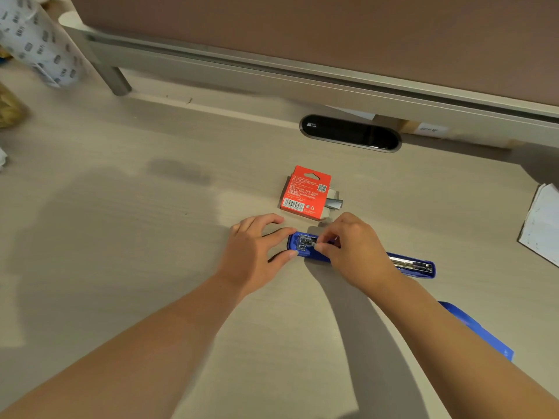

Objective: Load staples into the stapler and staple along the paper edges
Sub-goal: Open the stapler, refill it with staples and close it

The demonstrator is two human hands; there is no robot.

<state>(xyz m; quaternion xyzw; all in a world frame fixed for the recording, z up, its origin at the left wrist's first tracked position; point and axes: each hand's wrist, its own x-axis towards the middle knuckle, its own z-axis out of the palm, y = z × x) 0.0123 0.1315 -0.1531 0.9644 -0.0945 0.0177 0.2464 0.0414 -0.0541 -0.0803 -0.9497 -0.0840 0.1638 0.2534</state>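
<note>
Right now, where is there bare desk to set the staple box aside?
Widest bare desk lies left of the left hand, toward the printed roll. A smaller patch sits between the stapler's far end and the paper stack. Crowded: around the right hand, stapler and red staple box.

The pale wood-grain desk (pixel 121 140) carried a black oval cable port (pixel 351 133) near its back edge. Just behind the port ran a grey metal rail (pixel 272 71), with a brownish partition panel (pixel 302 25) above it (plain, unmarked). Far left of the port, the rail's leg (pixel 116 78) met the desk beside a printed paper roll (pixel 39 46). Just right of the port, under the rail, sat cardboard boxes (pixel 423 130). Soft shadows lay left of the port.
</note>
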